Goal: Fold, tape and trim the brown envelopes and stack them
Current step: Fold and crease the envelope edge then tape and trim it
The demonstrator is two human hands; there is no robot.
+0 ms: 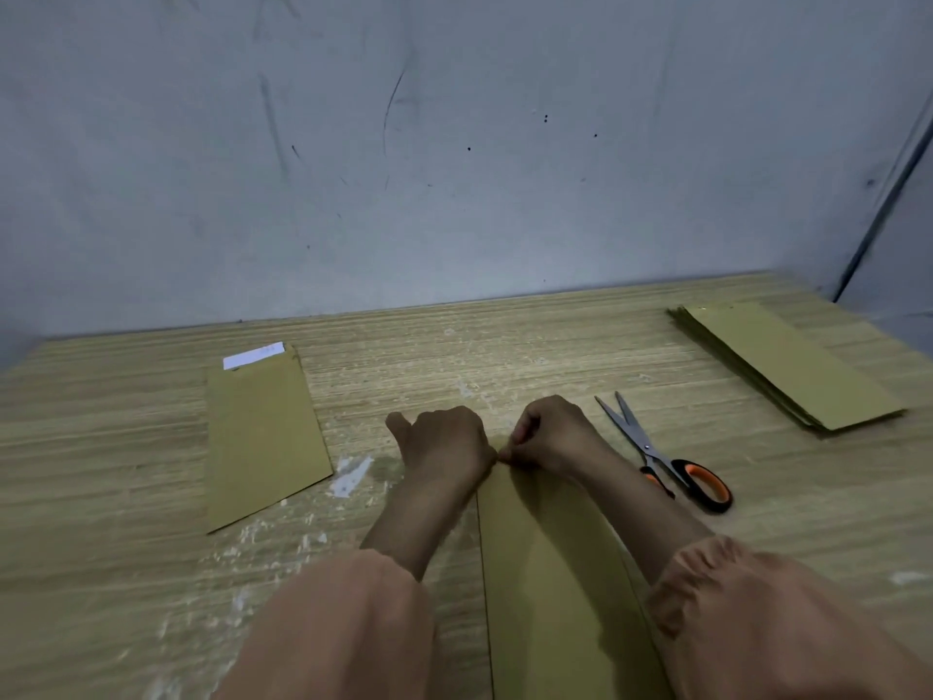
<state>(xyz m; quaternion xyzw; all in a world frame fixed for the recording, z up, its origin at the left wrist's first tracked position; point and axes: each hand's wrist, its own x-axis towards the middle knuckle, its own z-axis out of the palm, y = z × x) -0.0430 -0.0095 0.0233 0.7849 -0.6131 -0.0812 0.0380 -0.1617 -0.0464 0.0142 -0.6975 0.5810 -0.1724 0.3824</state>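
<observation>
Head view: a brown envelope (550, 573) lies lengthwise on the wooden worktop (126, 447) between both forearms. At its far end, the left hand (444, 442) and right hand (553, 434) meet, fingers curled and pinching the edge. Scissors (661, 459) lie just right; an envelope stack (787, 366) sits far right, a single envelope (262, 437) left.

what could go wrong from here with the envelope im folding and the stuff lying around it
1. Both hands, left hand and right hand, pinch only the far end of the long brown paper envelope; the near part lies unheld, so the fold may run crooked.

2. The orange-and-black-handled steel scissors lie open just beside the right forearm; a sideways sweep could catch the blades.

3. The stack of brown envelopes sits near the wooden table edge and could get knocked off.
</observation>
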